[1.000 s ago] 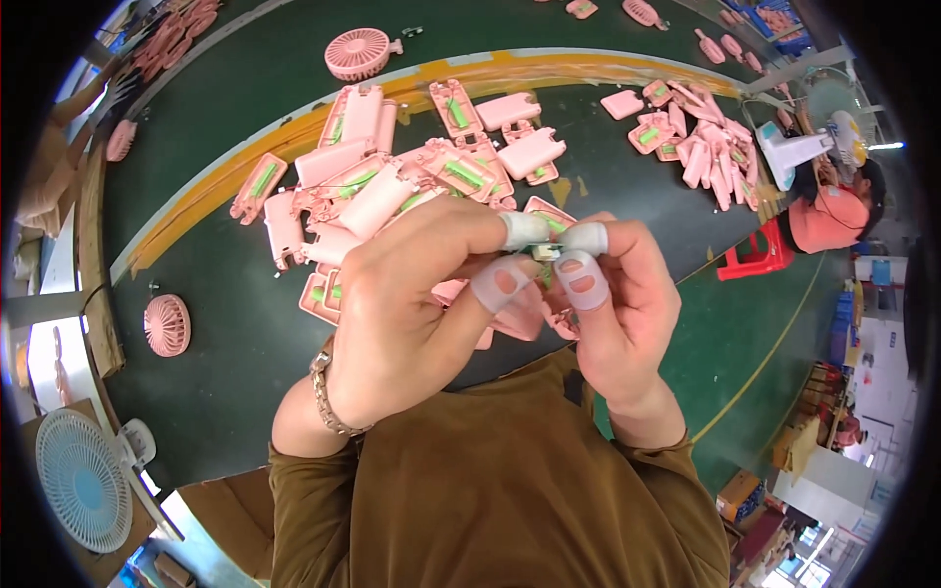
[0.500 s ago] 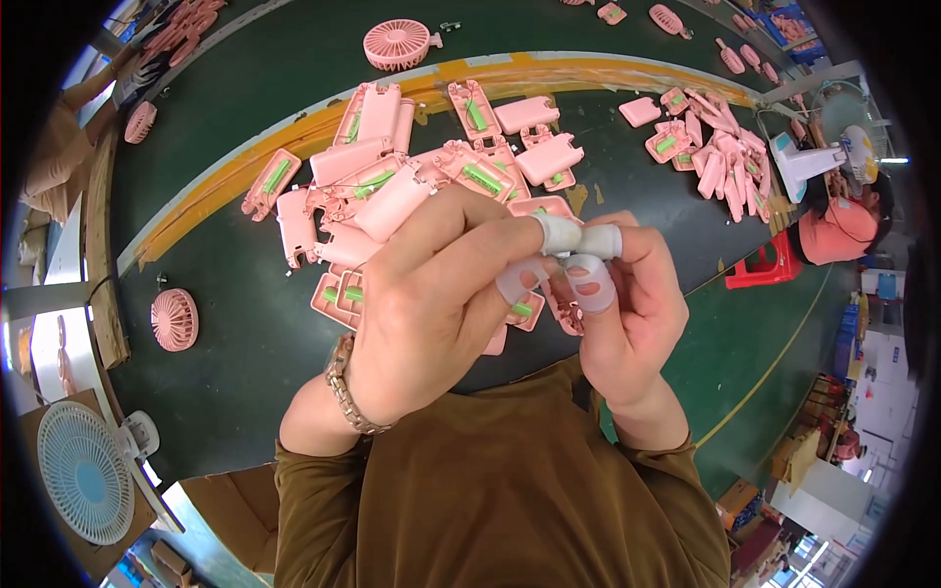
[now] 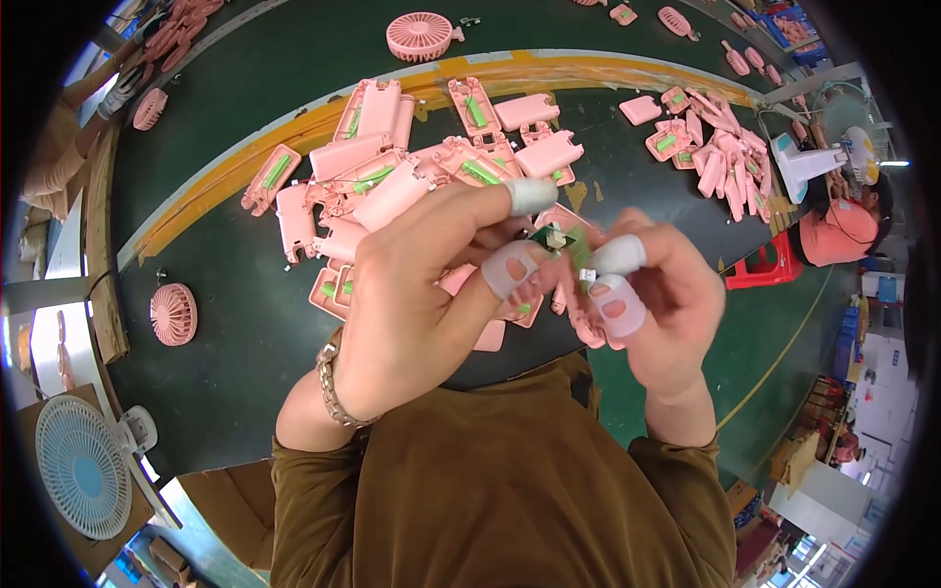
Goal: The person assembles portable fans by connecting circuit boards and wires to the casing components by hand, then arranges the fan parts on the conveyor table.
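My left hand point(image 3: 431, 294), with covers on its fingertips, pinches a small green circuit board point(image 3: 551, 237) that carries a pale connector. Close beside it, my right hand point(image 3: 667, 294) closes on a pink casing piece point(image 3: 581, 316), mostly hidden by the fingers. A small white plug point(image 3: 588, 276) shows at the right thumb tip, next to a blurred green part. Beyond the hands lies a heap of pink casings point(image 3: 392, 201), several holding green batteries point(image 3: 480, 172). Which hand bears most of the casing is hard to see.
Another heap of pink casings point(image 3: 730, 162) lies at the right. Round pink fan heads point(image 3: 420, 37) rest on the dark table, one at left point(image 3: 173, 314). Yellow tape point(image 3: 284, 122) crosses the table. A red stool point(image 3: 769, 265) and a person point(image 3: 838, 230) are at right; a desk fan point(image 3: 83, 468) stands lower left.
My hands have drawn apart, the right one moving right. The circuit board and white plug between them now show. At the far left, another person's arm has shifted.
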A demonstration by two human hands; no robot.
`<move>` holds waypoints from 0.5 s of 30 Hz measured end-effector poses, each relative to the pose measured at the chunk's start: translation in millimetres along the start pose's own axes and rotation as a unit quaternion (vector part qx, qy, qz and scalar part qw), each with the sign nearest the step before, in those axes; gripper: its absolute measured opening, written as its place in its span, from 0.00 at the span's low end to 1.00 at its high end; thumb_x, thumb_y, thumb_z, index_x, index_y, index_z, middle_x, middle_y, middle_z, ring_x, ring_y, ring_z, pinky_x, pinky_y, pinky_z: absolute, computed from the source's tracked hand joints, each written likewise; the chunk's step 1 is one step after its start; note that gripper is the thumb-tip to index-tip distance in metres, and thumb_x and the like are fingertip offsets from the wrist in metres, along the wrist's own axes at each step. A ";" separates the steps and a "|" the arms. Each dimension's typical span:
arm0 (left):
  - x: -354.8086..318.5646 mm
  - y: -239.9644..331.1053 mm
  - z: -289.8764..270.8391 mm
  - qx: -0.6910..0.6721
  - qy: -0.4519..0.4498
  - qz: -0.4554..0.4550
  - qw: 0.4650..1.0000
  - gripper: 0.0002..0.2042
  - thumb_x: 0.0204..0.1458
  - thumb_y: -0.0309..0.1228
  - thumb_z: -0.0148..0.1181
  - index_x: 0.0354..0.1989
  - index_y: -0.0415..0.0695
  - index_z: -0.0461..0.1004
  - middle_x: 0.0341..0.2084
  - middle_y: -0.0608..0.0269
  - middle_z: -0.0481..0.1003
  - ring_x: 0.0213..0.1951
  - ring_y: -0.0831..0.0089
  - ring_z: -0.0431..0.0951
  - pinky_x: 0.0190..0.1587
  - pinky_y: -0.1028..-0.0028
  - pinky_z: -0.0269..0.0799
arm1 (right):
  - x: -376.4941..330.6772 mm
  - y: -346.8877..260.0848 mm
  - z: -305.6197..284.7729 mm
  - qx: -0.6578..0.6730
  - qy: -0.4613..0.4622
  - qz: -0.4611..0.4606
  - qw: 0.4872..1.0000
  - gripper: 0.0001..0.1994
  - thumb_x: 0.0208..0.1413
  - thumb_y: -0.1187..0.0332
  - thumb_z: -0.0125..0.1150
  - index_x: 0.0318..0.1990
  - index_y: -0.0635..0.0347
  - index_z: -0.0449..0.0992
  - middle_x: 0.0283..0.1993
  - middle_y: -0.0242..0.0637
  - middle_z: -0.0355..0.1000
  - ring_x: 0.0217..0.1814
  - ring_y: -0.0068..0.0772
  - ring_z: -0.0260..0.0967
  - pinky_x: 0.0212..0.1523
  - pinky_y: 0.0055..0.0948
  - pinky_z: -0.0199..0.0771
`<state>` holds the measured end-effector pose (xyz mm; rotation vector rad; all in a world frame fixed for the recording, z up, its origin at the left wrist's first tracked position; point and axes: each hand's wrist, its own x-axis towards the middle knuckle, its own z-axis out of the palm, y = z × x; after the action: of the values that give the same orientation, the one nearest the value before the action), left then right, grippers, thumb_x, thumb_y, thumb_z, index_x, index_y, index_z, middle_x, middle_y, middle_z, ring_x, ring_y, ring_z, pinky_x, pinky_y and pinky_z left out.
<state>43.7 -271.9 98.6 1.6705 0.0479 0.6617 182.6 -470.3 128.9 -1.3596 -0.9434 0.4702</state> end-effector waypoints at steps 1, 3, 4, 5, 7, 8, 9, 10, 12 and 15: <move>-3.8 4.0 1.9 -0.109 0.024 -0.089 0.990 0.15 0.71 0.15 0.68 0.64 0.32 0.84 0.47 0.57 0.85 0.46 0.73 0.91 0.45 0.74 0.89 | 2.0 6.2 -2.4 -0.134 -0.004 -0.108 0.985 0.11 0.65 0.80 0.79 0.51 0.68 0.84 0.41 0.37 0.83 0.37 0.28 0.77 0.40 0.28 0.80; -5.4 8.9 -2.5 -0.114 -0.008 -0.107 0.988 0.15 0.76 0.19 0.66 0.67 0.27 0.81 0.53 0.55 0.87 0.46 0.75 0.88 0.51 0.73 0.87 | 12.2 -4.8 0.6 -0.353 -0.002 -0.236 0.905 0.16 0.53 0.82 0.84 0.48 0.66 0.85 0.34 0.36 0.79 0.35 0.39 0.74 0.37 0.34 0.75; -6.5 9.2 -4.1 -0.187 -0.029 -0.146 0.971 0.15 0.76 0.19 0.66 0.67 0.27 0.81 0.52 0.55 0.87 0.47 0.75 0.89 0.52 0.72 0.88 | 11.7 -6.7 4.9 -0.413 0.008 -0.256 0.874 0.18 0.51 0.83 0.84 0.48 0.65 0.85 0.33 0.36 0.78 0.34 0.41 0.74 0.36 0.36 0.73; -7.9 10.5 -5.0 -0.258 -0.050 -0.182 0.947 0.15 0.75 0.19 0.67 0.67 0.27 0.81 0.51 0.55 0.87 0.48 0.74 0.89 0.53 0.72 0.88 | 12.0 -4.5 7.5 -0.419 0.017 -0.263 0.869 0.19 0.48 0.83 0.84 0.47 0.65 0.84 0.33 0.36 0.77 0.33 0.41 0.72 0.34 0.37 0.71; -8.6 12.3 1.7 -0.240 -0.011 -0.169 0.956 0.15 0.75 0.19 0.68 0.66 0.27 0.81 0.52 0.55 0.87 0.47 0.75 0.88 0.52 0.72 0.87 | 13.3 -5.1 7.9 -0.432 0.014 -0.268 0.861 0.19 0.47 0.83 0.85 0.46 0.65 0.84 0.33 0.36 0.77 0.33 0.41 0.72 0.34 0.37 0.71; -8.4 12.1 1.0 -0.205 -0.008 -0.164 0.965 0.15 0.75 0.19 0.68 0.65 0.27 0.81 0.51 0.55 0.87 0.47 0.76 0.87 0.52 0.72 0.87 | 13.9 -5.0 8.3 -0.444 0.010 -0.274 0.853 0.19 0.47 0.83 0.85 0.46 0.65 0.84 0.33 0.36 0.77 0.32 0.41 0.71 0.34 0.37 0.71; -8.2 12.1 0.3 -0.171 -0.004 -0.160 0.972 0.14 0.74 0.19 0.69 0.64 0.27 0.81 0.50 0.56 0.86 0.47 0.76 0.86 0.51 0.72 0.87 | 14.7 -6.3 8.3 -0.443 0.010 -0.273 0.854 0.19 0.47 0.83 0.85 0.46 0.65 0.84 0.33 0.36 0.77 0.32 0.41 0.71 0.34 0.37 0.71; -7.7 12.7 -0.4 -0.170 -0.003 -0.160 0.972 0.14 0.74 0.19 0.69 0.64 0.27 0.81 0.50 0.56 0.86 0.47 0.76 0.86 0.51 0.72 0.87 | 16.0 -8.7 8.0 -0.423 0.000 -0.258 0.869 0.19 0.46 0.83 0.85 0.45 0.65 0.84 0.33 0.36 0.77 0.33 0.42 0.72 0.34 0.38 0.71; -5.8 14.8 -1.9 -0.089 -0.009 -0.108 0.990 0.13 0.72 0.18 0.70 0.61 0.27 0.83 0.47 0.57 0.84 0.46 0.76 0.85 0.51 0.72 0.86 | 17.2 -9.3 8.1 -0.403 -0.009 -0.241 0.883 0.19 0.45 0.83 0.85 0.44 0.64 0.84 0.34 0.36 0.78 0.33 0.42 0.72 0.34 0.38 0.71; -4.9 14.3 -7.0 -0.025 -0.002 -0.046 0.999 0.11 0.70 0.18 0.71 0.58 0.27 0.84 0.45 0.58 0.82 0.44 0.76 0.85 0.50 0.73 0.85 | 24.6 -6.0 7.2 -0.381 -0.020 -0.252 0.889 0.18 0.45 0.81 0.86 0.43 0.64 0.84 0.34 0.37 0.78 0.33 0.43 0.73 0.34 0.38 0.72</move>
<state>31.8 -270.7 110.2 1.6122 0.1051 0.5850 189.5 -448.2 141.4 -1.7036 -1.5538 -0.3206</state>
